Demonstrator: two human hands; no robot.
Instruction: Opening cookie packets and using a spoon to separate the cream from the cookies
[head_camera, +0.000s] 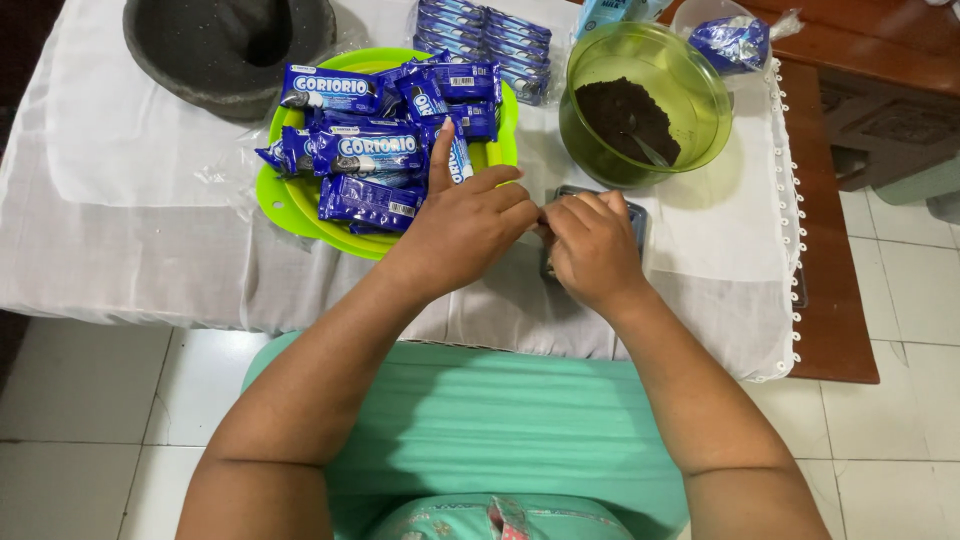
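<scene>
Biscuit packet (634, 215): one, pinched by left hand (465, 225) and right hand (592, 248).
Packets on green plate (290, 205), 11 o'clock: about eight.
Green bowl (690, 85): one, 1 o'clock.

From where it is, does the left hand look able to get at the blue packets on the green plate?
Probably yes. The left hand sits right beside the green plate, its index finger already over the blue packets, with nothing between. It is busy, though, sharing a small packet with the right hand.
</scene>
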